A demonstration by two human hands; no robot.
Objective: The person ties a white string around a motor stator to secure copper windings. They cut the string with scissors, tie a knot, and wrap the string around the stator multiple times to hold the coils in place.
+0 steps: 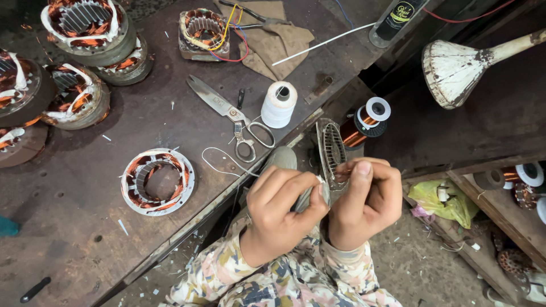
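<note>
The stator core (331, 154) stands on edge, long axis pointing away, pinched by the right hand (364, 202), the left hand (278, 207) gripping alongside.

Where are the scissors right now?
In the head view, the scissors lie open on the dark workbench, just left of the white thread spool, above the person's hands.
</note>
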